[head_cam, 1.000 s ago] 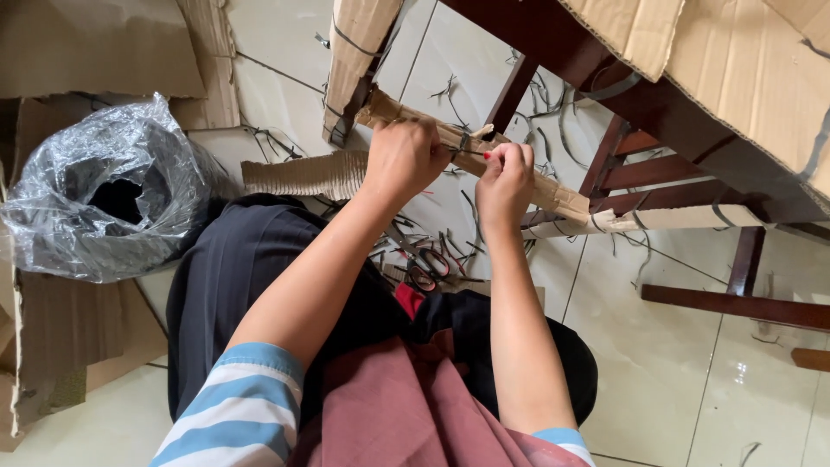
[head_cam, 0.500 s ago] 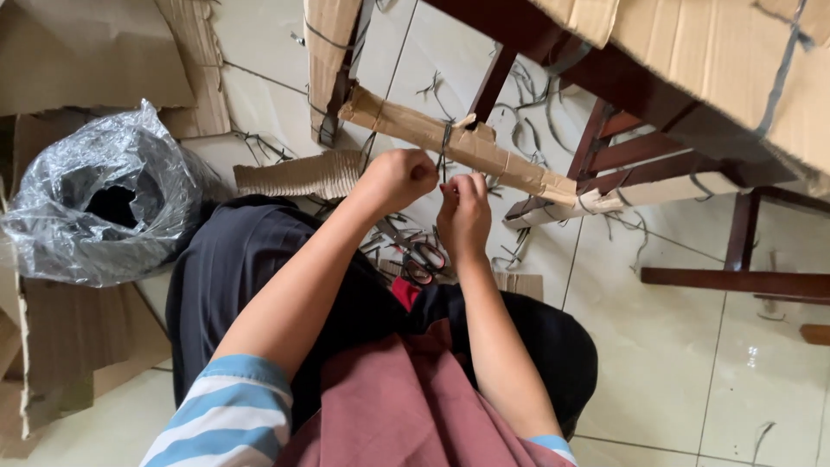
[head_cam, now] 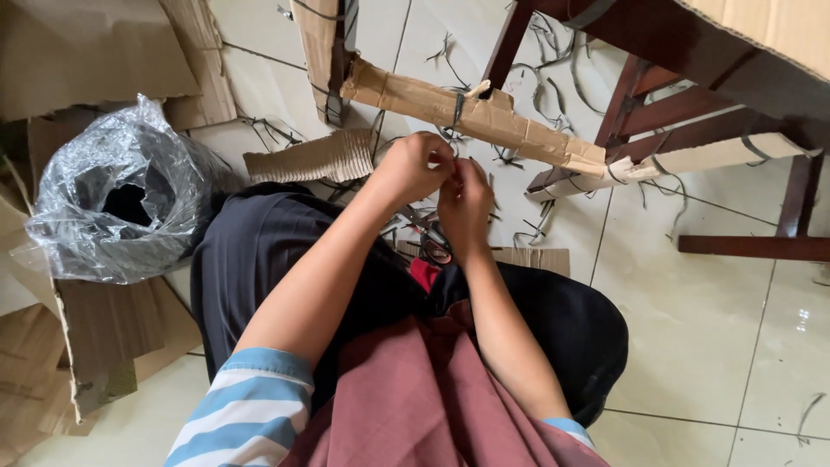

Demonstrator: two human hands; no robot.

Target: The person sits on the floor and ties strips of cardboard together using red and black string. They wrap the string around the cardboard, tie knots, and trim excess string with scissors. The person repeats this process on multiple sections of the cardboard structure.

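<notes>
The left hand [head_cam: 417, 166] and right hand [head_cam: 464, 201] meet just below a cardboard wrap [head_cam: 471, 121], a flat, creased brown sleeve that runs from ten o'clock down to three o'clock across a dark wooden rail. Both hands are curled narrow, fingertips pinched together on something thin between them; it is too small to tell what, though a dark strap [head_cam: 457, 108] crosses the wrap right above the knuckles. The left hand's fingers fold over into a loose fist, and the right hand's fingers point up toward it, touching.

A second wrapped rail [head_cam: 692, 157] lies at three o'clock of the hands, paler, with two dark bands round it. The frame [head_cam: 644, 95] is glossy reddish-brown wood, with several rungs and legs showing at one to three o'clock. A third cardboard-covered post [head_cam: 322, 52] stands at twelve o'clock.

At ten o'clock of the hands lies one corrugated piece [head_cam: 311, 156], ribbed and curled. Farther off at nine o'clock sits one crinkled, shiny bag [head_cam: 121, 203] with a dark opening. Flat cardboard sheets [head_cam: 95, 52] lie around it, matte and torn at the edges.

Many thin dark scraps [head_cam: 562, 52] are scattered on the glossy cream tiles [head_cam: 692, 329]. Scissors [head_cam: 432, 246] with red on the handles lie just below the right wrist.
</notes>
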